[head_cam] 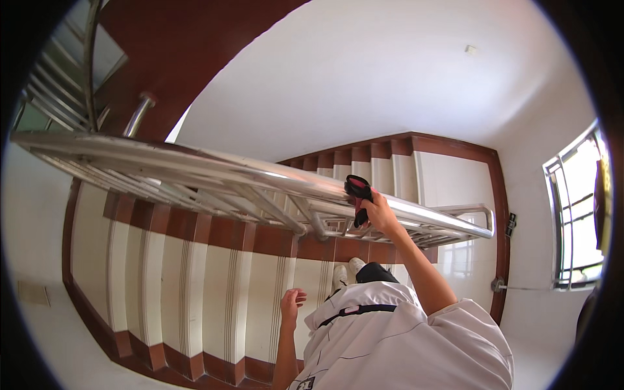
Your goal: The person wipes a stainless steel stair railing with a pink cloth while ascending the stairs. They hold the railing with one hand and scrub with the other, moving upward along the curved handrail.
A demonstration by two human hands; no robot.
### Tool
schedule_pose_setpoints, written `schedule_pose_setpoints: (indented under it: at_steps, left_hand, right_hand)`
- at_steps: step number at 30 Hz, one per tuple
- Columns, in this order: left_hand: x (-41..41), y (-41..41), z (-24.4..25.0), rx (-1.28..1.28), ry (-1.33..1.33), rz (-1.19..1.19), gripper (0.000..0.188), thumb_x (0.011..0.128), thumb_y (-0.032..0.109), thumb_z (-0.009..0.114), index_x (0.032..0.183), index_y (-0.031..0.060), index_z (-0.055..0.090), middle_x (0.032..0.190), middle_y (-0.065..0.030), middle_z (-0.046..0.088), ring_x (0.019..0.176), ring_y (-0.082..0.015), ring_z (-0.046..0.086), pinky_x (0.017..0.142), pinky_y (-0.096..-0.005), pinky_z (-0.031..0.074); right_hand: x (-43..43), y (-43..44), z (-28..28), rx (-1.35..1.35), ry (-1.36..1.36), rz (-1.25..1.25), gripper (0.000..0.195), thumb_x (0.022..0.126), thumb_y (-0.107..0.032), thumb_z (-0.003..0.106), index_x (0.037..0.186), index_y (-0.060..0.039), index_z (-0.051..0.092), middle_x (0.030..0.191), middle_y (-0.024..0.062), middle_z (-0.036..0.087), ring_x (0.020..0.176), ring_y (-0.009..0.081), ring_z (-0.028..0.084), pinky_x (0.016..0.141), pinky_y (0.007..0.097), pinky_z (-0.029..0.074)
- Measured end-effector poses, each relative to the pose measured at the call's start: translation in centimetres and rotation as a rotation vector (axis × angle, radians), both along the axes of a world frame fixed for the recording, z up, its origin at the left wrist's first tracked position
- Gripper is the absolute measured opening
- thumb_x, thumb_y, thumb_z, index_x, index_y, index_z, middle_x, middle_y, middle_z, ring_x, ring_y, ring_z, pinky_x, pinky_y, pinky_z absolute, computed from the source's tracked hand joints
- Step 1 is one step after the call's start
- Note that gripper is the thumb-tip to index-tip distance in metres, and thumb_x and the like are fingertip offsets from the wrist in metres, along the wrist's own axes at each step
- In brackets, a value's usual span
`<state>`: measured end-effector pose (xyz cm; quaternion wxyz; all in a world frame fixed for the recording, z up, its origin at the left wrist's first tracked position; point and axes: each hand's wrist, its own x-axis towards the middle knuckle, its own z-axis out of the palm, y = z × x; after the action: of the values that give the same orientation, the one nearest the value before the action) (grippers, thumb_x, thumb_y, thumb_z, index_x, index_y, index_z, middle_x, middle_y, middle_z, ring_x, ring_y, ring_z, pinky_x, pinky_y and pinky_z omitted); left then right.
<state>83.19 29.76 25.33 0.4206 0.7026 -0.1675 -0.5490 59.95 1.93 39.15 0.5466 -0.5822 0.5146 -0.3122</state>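
Observation:
My right hand (379, 213) grips a black and dark red object (360, 195), perhaps a brush or a folded cloth, and presses it on the shiny metal stair handrail (302, 183). The object wraps over the top of the rail; its exact kind is hard to tell. My left hand (292, 301) hangs low above the stair treads with its fingers loosely bent and nothing in them. White shoes (348, 273) stand on a step below the rail.
Tiled steps (214, 292) with dark red edging run down beside me, and a second flight (382, 170) lies beyond the railing. At the right are a landing, a barred window (577, 209) and a white wall (390, 73).

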Motion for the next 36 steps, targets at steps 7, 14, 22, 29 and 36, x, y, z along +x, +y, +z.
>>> schedule_pose_setpoints:
  at_steps: [7,14,22,29,36]
  left_hand:
    - [-0.9,-5.4,-0.6,-0.089,-0.047,-0.218,0.022,0.094,0.026,0.047,0.098,0.0089,0.061,0.087,-0.0028,0.066,0.076,-0.0105,0.061,0.066,-0.025,0.044]
    - [-3.0,-12.6,2.5,-0.26,-0.078,-0.341,0.021,0.094,0.027,0.049,0.099,0.0107,0.061,0.088,-0.0024,0.067,0.075,-0.0086,0.059,0.066,-0.0239,0.043]
    - [-3.8,-9.3,1.7,-0.209,-0.069,-0.384,0.022,0.096,0.027,0.047,0.099,0.0091,0.06,0.088,-0.0022,0.067,0.077,-0.0094,0.059,0.067,-0.0246,0.043]
    - [-3.7,-6.2,1.5,-0.079,-0.08,-0.35,0.022,0.094,0.025,0.046,0.1,0.0079,0.06,0.091,-0.0036,0.066,0.078,-0.011,0.06,0.068,-0.0253,0.045]
    - [-4.1,-8.3,2.5,-0.138,-0.117,-0.348,0.024,0.095,0.027,0.047,0.1,0.0074,0.06,0.089,-0.0031,0.066,0.078,-0.0104,0.06,0.067,-0.0251,0.043]
  right_hand:
    - [-3.8,0.1,-2.1,0.139,0.037,-0.193,0.02,0.08,-0.011,0.047,0.09,0.0035,0.056,0.065,0.0095,0.059,0.054,0.0174,0.06,0.05,0.0303,0.049]
    - [-4.3,1.4,-2.2,0.065,0.024,-0.201,0.03,0.082,-0.009,0.044,0.109,-0.0026,0.055,0.07,0.009,0.058,0.056,0.0175,0.061,0.052,0.0309,0.053]
    - [-4.0,1.3,-4.2,0.092,0.054,-0.203,0.037,0.084,-0.013,0.049,0.12,-0.0062,0.054,0.075,0.0145,0.061,0.065,0.0272,0.063,0.058,0.0375,0.054]
    - [-3.0,2.7,-2.7,-0.03,0.229,-0.116,0.064,0.084,-0.017,0.048,0.142,-0.0028,0.024,0.065,0.0201,0.062,0.06,0.0351,0.064,0.059,0.0438,0.051]
    - [-0.1,1.0,1.0,-0.308,0.49,0.163,0.073,0.082,-0.027,0.05,0.142,0.0032,0.023,0.06,0.0222,0.06,0.062,0.04,0.062,0.063,0.0479,0.049]
